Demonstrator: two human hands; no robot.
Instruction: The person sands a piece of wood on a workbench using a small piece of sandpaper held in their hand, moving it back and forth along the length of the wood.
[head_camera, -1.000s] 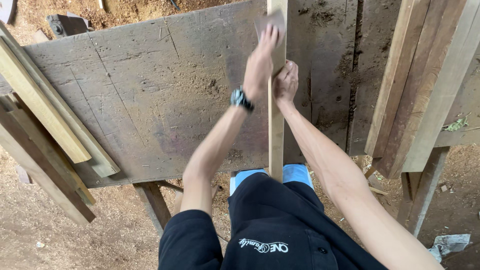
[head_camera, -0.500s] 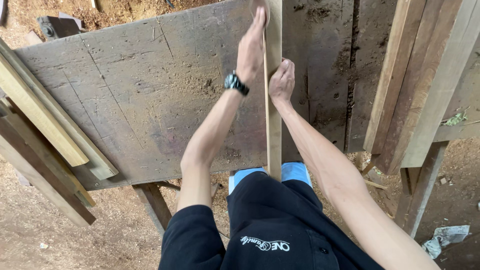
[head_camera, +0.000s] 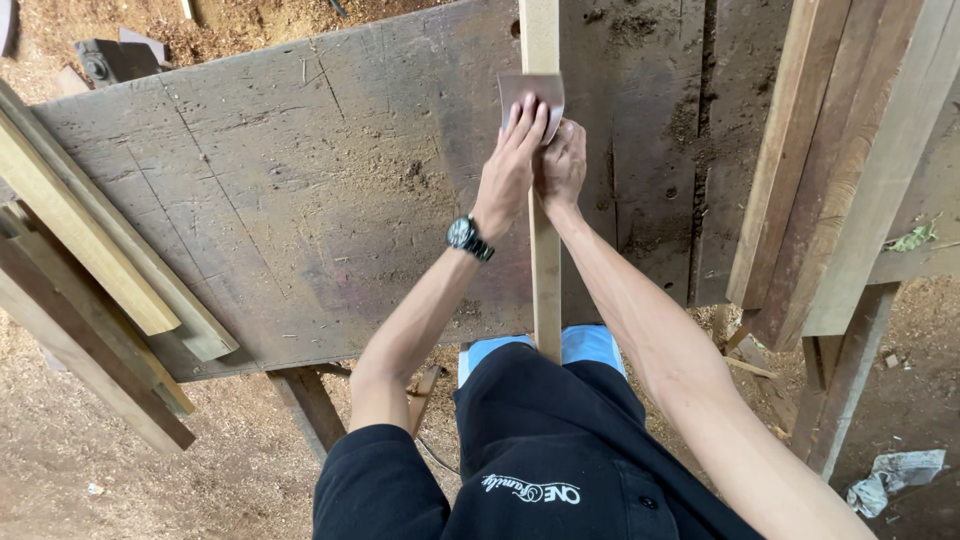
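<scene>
a long narrow wooden strip (head_camera: 545, 290) is laid lengthwise on the worn workbench top (head_camera: 300, 190), running from 12 o'clock at the frame's top edge down toward the body at 6 o'clock. a small sheet of sandpaper (head_camera: 533, 92) is pressed flat on the strip's upper face, above frame centre, toward 12 o'clock.

progress, as a judgement only: sanding of the strip appears to be mid-way. the paper sits on the far part of the strip. no clear difference in surface finish between the far and near lengths can be read from this view, so the share done versus left cannot be told. sawdust is seen on the bench and ground.

hands:
- left hand (head_camera: 508, 168): fingers extended and held together, flat on the sandpaper, pressing it down. a dark wristwatch (head_camera: 467, 237) is worn on that wrist.
- right hand (head_camera: 561, 165): fingers curled, closed around the strip just at 3 o'clock of the left hand, touching it; its fingertips seem to touch the paper's lower edge, though this cannot be told for sure.

surroundings: a stack of pale planks (head_camera: 90, 260) is leaned at 9 o'clock, more boards (head_camera: 850, 170) at 3 o'clock, and crumpled paper scrap (head_camera: 893, 478) lies on the ground at 4 o'clock.
</scene>
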